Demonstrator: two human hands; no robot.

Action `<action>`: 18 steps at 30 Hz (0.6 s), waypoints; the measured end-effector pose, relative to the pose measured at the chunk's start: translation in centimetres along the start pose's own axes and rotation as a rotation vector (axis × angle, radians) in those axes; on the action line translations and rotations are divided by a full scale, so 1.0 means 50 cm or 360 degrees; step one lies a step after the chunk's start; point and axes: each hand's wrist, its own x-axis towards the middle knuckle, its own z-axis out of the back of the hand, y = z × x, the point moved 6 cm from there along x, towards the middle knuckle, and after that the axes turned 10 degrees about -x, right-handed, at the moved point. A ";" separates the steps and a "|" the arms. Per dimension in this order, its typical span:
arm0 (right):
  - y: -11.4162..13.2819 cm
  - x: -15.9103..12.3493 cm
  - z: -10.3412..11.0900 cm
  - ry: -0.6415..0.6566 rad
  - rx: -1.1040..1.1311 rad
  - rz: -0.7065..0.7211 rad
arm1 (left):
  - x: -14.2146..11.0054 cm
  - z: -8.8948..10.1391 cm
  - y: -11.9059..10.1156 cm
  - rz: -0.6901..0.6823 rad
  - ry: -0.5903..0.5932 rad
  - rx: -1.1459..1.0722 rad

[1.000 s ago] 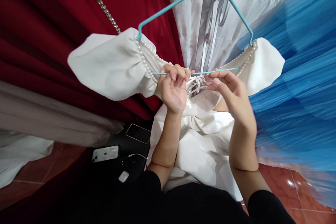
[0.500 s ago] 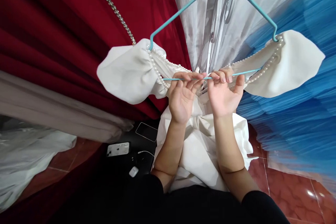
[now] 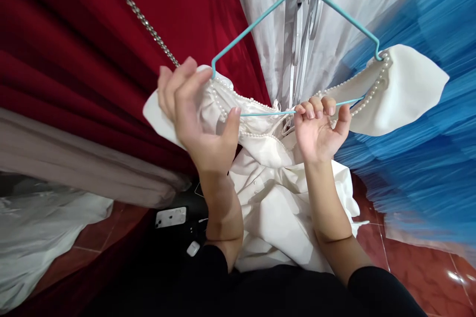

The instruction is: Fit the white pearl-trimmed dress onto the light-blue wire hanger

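- The white dress [image 3: 275, 188] is in front of the person, hanging by its shoulders on a light-blue hanger [image 3: 259, 21]; white beads run along its neckline, and the skirt falls in folds below.
- The right hand [image 3: 320, 133] has its fingers bent over the lower bar of the hanger and grasps it, near the middle; the thumb stands apart.
- The left hand [image 3: 197, 124] is raised before the left sleeve [image 3: 159, 119], the fingers spread and loosely curved, not clenched; whether they touch the cloth, I cannot tell.
- The right sleeve [image 3: 412, 91] is puffed out to its side.
- Around it there are red drapery [image 3: 178, 15] on the left, with a shiny chain [image 3: 137, 12] before it, and blue tulle [image 3: 420, 158] on the right.
- Lower left, a phone [image 3: 170, 217] and a small white case [image 3: 193, 248] lie on a black surface.
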 end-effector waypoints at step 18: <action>0.011 -0.002 -0.001 -0.0055 -0.0411 0.0248 | -0.015 0.172 0.182 0.0082 -0.0679 0.0012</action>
